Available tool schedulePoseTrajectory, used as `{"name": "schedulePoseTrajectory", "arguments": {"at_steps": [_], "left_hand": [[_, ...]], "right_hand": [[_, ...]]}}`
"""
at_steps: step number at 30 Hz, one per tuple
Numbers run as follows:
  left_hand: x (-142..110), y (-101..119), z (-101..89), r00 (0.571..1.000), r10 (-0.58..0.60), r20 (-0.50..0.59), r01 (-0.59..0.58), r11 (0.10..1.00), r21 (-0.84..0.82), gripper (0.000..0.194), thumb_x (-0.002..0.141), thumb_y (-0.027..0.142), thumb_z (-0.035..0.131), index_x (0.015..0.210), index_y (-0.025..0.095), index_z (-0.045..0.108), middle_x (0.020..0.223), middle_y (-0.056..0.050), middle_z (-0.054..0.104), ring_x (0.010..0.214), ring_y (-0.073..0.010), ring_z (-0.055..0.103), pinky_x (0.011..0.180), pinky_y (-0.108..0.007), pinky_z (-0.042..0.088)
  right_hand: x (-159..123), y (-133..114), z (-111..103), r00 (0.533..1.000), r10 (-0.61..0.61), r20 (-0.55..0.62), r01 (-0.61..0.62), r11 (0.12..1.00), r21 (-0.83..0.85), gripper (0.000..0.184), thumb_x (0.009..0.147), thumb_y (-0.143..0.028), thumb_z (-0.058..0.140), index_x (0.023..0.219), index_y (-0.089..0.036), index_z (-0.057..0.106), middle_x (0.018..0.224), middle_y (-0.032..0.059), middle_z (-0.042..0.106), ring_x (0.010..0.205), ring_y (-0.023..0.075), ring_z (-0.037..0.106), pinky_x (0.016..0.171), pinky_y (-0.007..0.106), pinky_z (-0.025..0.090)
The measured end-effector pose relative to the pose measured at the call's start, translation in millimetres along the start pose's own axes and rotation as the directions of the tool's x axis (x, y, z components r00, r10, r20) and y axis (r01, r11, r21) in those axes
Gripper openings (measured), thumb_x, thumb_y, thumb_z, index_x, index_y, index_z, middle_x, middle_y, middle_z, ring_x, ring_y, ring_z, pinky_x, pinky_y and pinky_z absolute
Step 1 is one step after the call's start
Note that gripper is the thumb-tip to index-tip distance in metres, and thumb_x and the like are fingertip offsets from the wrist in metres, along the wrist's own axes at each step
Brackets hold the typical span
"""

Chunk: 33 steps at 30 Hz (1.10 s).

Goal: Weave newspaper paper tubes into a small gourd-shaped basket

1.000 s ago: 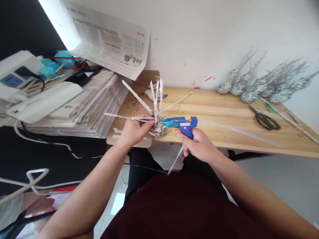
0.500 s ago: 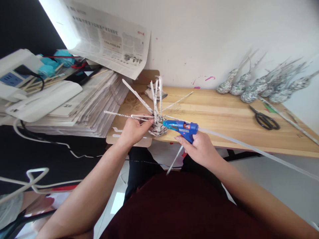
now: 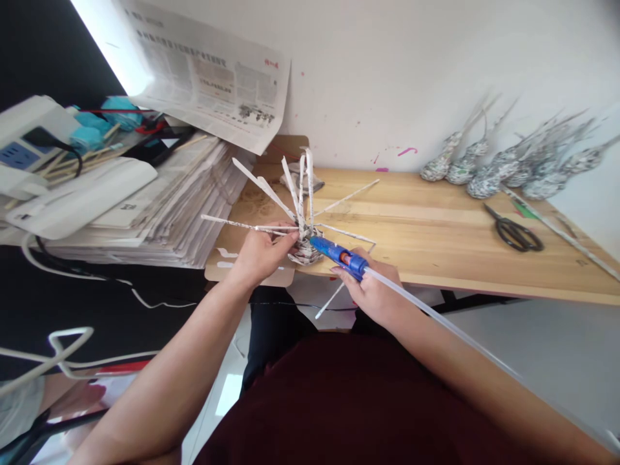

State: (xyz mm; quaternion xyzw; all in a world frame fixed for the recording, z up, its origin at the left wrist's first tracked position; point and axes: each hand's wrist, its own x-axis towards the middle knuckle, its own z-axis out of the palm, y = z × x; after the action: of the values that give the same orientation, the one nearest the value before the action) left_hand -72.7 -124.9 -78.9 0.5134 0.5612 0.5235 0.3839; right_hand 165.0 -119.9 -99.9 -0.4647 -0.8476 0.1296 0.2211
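My left hand (image 3: 261, 253) is closed on a small woven piece of rolled newspaper (image 3: 305, 248), whose paper sticks (image 3: 264, 187) fan out upward and sideways. My right hand (image 3: 372, 297) grips a blue hot glue gun (image 3: 339, 254), tilted so its nozzle touches the woven base from the right. A long clear glue stick (image 3: 436, 320) trails from the back of the gun over my right forearm. Both hands hover at the near edge of the wooden table (image 3: 436, 232).
A thick stack of newspapers (image 3: 184, 200) lies to the left, with a power strip (image 3: 24, 142) and clutter on it. Scissors (image 3: 516, 232) and a row of finished paper pieces (image 3: 504, 168) sit at the table's far right. An open newspaper sheet (image 3: 208, 77) hangs above.
My right hand has rolled the glue gun over and lowered its rear, so the glue stick now slants down over my forearm. The nozzle stays at the woven base. My left hand has held still.
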Motion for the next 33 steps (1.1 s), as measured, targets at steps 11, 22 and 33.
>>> {"name": "schedulePoseTrajectory", "arguments": {"at_steps": [11, 22, 33], "left_hand": [[0.0, -2.6, 0.8, 0.996, 0.093, 0.001, -0.092, 0.978, 0.186, 0.033, 0.080, 0.044, 0.072, 0.089, 0.013, 0.071, 0.106, -0.012, 0.073, 0.072, -0.0189, 0.071, 0.069, -0.033, 0.062], [0.7, -6.9, 0.2, 0.976, 0.214, 0.029, -0.214, 0.941, 0.263, 0.022, 0.082, 0.038, 0.069, 0.083, 0.015, 0.071, 0.100, -0.010, 0.073, 0.088, -0.0224, 0.072, 0.079, -0.035, 0.061], [-2.0, -3.2, -6.4, 0.993, 0.121, -0.006, -0.119, 0.983, 0.138, 0.030, 0.082, 0.043, 0.070, 0.090, 0.015, 0.069, 0.091, -0.007, 0.075, 0.071, -0.0181, 0.071, 0.068, -0.031, 0.062]], "right_hand": [[1.5, -7.8, -27.0, 0.998, -0.058, -0.032, 0.054, 0.991, -0.119, 0.032, 0.098, -0.047, 0.051, 0.102, -0.019, 0.067, 0.075, 0.0074, 0.071, 0.064, 0.0220, 0.065, 0.059, 0.030, 0.041], [20.5, -28.1, -65.4, 0.988, -0.051, 0.148, 0.079, 0.979, -0.189, 0.027, 0.096, -0.038, 0.055, 0.081, -0.018, 0.065, 0.060, 0.0038, 0.060, 0.056, 0.0184, 0.056, 0.056, 0.030, 0.034], [22.3, 15.9, -85.0, 0.904, 0.189, 0.385, -0.359, 0.824, 0.439, 0.043, 0.086, -0.059, 0.064, 0.073, -0.020, 0.054, 0.054, -0.0023, 0.056, 0.046, 0.0121, 0.055, 0.046, 0.024, 0.038]]}}
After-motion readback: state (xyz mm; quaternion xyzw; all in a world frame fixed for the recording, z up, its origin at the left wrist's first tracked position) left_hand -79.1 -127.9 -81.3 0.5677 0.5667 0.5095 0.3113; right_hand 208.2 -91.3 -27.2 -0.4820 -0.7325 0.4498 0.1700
